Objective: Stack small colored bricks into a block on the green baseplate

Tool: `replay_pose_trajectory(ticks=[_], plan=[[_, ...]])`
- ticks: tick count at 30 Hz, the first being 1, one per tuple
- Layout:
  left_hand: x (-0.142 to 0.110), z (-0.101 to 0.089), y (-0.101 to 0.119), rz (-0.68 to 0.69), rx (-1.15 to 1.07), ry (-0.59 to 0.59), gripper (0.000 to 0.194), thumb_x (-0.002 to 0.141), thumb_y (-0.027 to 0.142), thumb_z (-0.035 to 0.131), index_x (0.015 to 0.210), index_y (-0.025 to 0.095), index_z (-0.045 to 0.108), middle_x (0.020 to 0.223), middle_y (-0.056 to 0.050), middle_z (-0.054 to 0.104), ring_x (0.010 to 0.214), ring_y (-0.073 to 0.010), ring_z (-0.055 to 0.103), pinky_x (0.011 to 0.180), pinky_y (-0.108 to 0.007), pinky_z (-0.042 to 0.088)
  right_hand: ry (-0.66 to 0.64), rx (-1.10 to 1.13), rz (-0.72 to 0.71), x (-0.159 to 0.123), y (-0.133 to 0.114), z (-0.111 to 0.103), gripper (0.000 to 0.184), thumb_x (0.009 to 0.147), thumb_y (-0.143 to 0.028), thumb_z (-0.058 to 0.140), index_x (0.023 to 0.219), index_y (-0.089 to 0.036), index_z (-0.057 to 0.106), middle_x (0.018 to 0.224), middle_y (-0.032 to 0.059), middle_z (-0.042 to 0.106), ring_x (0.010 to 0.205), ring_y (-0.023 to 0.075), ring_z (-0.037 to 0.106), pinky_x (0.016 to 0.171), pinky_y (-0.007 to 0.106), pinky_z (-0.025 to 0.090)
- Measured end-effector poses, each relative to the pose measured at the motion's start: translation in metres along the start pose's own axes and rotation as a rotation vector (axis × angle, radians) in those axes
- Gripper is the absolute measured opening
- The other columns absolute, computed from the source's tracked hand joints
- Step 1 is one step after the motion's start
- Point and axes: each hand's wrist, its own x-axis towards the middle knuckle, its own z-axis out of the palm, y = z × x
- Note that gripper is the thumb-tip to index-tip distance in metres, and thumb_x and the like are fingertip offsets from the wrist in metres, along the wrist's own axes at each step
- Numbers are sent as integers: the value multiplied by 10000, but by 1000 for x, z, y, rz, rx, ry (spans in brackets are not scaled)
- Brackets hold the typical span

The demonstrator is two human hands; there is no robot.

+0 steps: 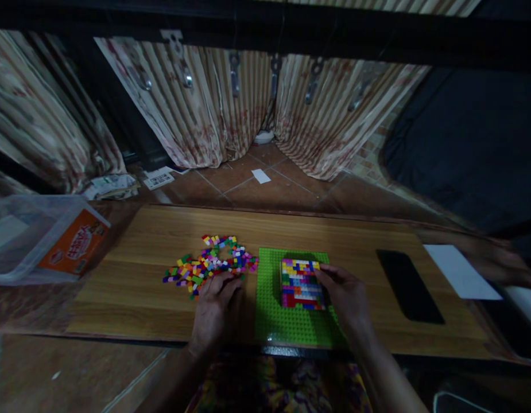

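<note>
While loose bricks [196, 268] sprawl: left hand [214, 304] covers their edge, curled, contents hidden
Black slab [410, 288]: right of right hand [345, 291]
Brick block [300, 284]: left of that hand, touched by half-curled fingers, grip unclear; squarish, aligned with green baseplate [286, 328] beneath

The room around me was dim. Past the far edge of my wood-grained table [123, 281], reddish-brown floor tiles [235, 186] showed, and striped curtains [205, 123] with reddish patterning hung over them. A dark beam [256, 26] crossed above, with metal hooks [235, 80] below it. Beyond the far right corner I had a large dark surface [472, 137], its material unclear.
</note>
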Motion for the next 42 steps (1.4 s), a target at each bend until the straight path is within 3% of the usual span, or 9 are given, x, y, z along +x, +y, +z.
replay_pose_trajectory(ticks=[4, 8, 11, 15, 20, 26, 32, 37, 42], plan=[[-1, -1, 1, -1, -19, -14, 141, 870, 194, 568, 988, 203, 646, 1044, -74, 631, 945, -213, 591, 828, -358, 479, -5, -28, -48, -2, 2, -5, 434, 574, -437, 799, 893, -157, 711, 862, 74, 742, 767, 225, 682, 706, 356, 538], [-1, -3, 4, -25, -26, -33, 141, 880, 201, 551, 988, 204, 643, 1051, -74, 626, 954, -216, 580, 836, -369, 474, 102, -176, -323, -17, -4, -2, 349, 729, -459, 685, 897, -153, 695, 876, 89, 725, 789, 223, 668, 725, 353, 524], [0, -5, 6, -45, -34, -46, 132, 884, 198, 539, 968, 205, 642, 1034, -69, 628, 936, -211, 578, 830, -365, 472, -60, -361, -585, -34, -16, 18, 254, 847, -398, 576, 907, -183, 698, 905, 78, 703, 821, 204, 646, 739, 331, 509], [0, -8, 8, -63, -49, -61, 130, 888, 194, 525, 946, 207, 641, 1021, -64, 630, 930, -209, 573, 825, -357, 467, -361, -712, -827, -52, -29, 64, 206, 896, -206, 500, 925, -222, 703, 922, 56, 678, 897, 193, 604, 819, 313, 464], [0, -10, 9, -83, -82, -73, 132, 888, 192, 515, 933, 198, 638, 1023, -66, 622, 934, -211, 560, 832, -362, 463, -490, -1098, -915, -46, -27, 106, 227, 888, -132, 498, 917, -227, 703, 878, 52, 653, 892, 211, 557, 807, 305, 425], [0, -10, 9, -101, -102, -95, 128, 890, 194, 515, 938, 199, 633, 1024, -64, 618, 937, -212, 551, 833, -373, 456, -495, -1191, -907, -36, -17, 115, 220, 900, -143, 493, 849, -213, 696, 875, 58, 646, 898, 209, 557, 795, 299, 424], [0, -9, 7, -87, -83, -68, 130, 893, 195, 513, 938, 201, 634, 1033, -69, 623, 942, -218, 560, 828, -379, 464, -503, -837, -826, -61, -22, 94, 232, 938, -206, 449, 918, -205, 679, 902, 59, 678, 872, 191, 606, 793, 309, 467], [-1, -5, 4, -65, -71, -32, 125, 891, 185, 523, 945, 203, 635, 1022, -66, 631, 927, -207, 573, 825, -368, 467, -335, -443, -526, -62, -18, 35, 225, 886, -357, 548, 990, -223, 695, 994, 65, 718, 886, 196, 671, 783, 317, 525], [0, -2, 2, -44, -48, -20, 116, 886, 188, 534, 937, 204, 637, 1020, -70, 640, 922, -211, 581, 813, -372, 473, -114, -352, -324, -27, -5, -18, 272, 787, -420, 637, 903, -197, 739, 971, 89, 736, 896, 240, 685, 814, 376, 537]])
